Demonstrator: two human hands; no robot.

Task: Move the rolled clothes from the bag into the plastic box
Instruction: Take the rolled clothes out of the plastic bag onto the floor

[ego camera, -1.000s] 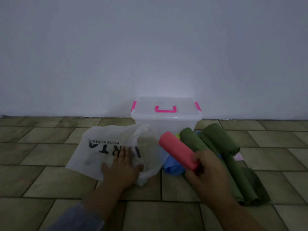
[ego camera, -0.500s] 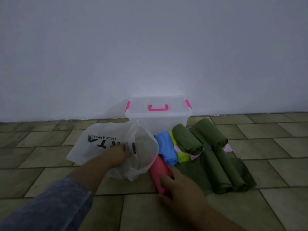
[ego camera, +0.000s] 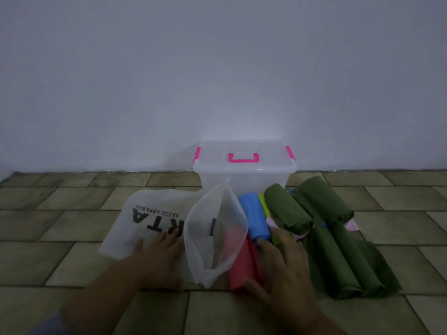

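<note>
Rolled clothes [ego camera: 287,211] are lying on the floor [ego camera: 72,240] before the lidded plastic box [ego camera: 244,170], beside the bag [ego camera: 169,226]. Left hand [ego camera: 158,256] is pressing flat, fingers spread, likely steadying the bag, while right hand [ego camera: 283,264] is resting open on the red roll [ego camera: 244,264], seemingly placing it

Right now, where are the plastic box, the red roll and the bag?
plastic box [ego camera: 244,176]: head view, clear front wall.
red roll [ego camera: 244,264]: head view, middle of its side.
bag [ego camera: 154,213]: head view, printed flat panel.
</note>
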